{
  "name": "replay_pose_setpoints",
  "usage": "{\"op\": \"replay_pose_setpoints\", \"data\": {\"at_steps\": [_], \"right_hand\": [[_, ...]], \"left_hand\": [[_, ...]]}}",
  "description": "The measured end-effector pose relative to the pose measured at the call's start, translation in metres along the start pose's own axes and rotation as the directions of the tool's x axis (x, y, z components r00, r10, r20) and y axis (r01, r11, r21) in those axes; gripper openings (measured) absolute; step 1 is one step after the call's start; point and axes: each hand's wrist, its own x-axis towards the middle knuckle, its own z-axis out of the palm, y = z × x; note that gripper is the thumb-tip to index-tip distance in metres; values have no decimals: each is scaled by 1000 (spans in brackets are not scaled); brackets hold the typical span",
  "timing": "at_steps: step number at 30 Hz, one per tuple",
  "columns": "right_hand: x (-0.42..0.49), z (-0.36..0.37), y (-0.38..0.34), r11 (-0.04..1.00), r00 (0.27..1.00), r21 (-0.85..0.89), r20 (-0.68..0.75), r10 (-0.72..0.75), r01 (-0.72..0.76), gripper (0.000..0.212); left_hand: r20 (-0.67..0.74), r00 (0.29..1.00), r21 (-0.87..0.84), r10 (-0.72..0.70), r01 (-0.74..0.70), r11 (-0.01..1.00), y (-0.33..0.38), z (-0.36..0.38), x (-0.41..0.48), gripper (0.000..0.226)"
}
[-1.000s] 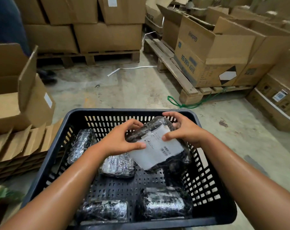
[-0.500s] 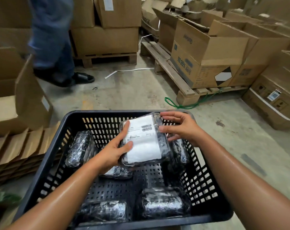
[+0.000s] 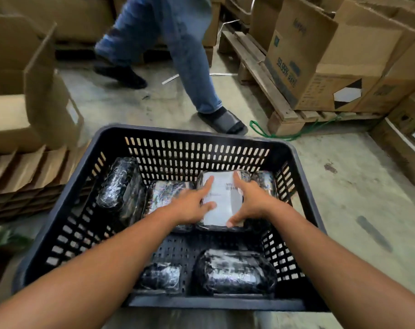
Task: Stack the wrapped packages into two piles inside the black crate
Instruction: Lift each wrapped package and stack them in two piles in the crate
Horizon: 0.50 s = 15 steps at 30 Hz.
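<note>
The black slotted crate [image 3: 197, 148] sits on the floor in front of me. A plastic-wrapped package with a white label [image 3: 223, 198] lies low at the crate's far side, label up. My left hand [image 3: 192, 205] grips its left edge and my right hand [image 3: 251, 200] its right edge. Another wrapped package [image 3: 168, 193] lies just left of it, one [image 3: 266, 184] stands right of it by the wall, and one [image 3: 121, 181] leans in the far left corner. Two more [image 3: 235, 274] [image 3: 161, 276] lie at the near side.
A person in blue jeans and a black sandal [image 3: 223, 122] walks just beyond the crate. Flat cardboard sheets [image 3: 23, 172] and an open box [image 3: 23, 91] stand left. A wooden pallet [image 3: 273, 91] with cartons [image 3: 320, 67] is on the right; a green cord [image 3: 285, 136] lies by it.
Both hands have lowered the labelled package from above the crate down onto its far side. The person in jeans has stepped from the far left to just behind the crate.
</note>
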Motion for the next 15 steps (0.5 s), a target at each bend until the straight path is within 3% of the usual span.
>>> {"op": "replay_pose_setpoints", "data": {"at_steps": [4,7,10,15], "right_hand": [[9,20,-10,993,995,-108,86,49,-40,167],[14,36,-15,991,993,-84,48,107,-102,169],[18,47,-13,990,996,-104,9,94,-92,168],[22,62,-3,966,991,-247,85,105,-81,157]], "left_hand": [[39,998,202,-42,34,979,-10,9,2,83],[-42,999,348,-14,28,937,-13,22,9,84],[-78,996,376,-35,62,924,-18,38,15,84],[-109,992,470,-65,109,876,-20,52,27,81]]}}
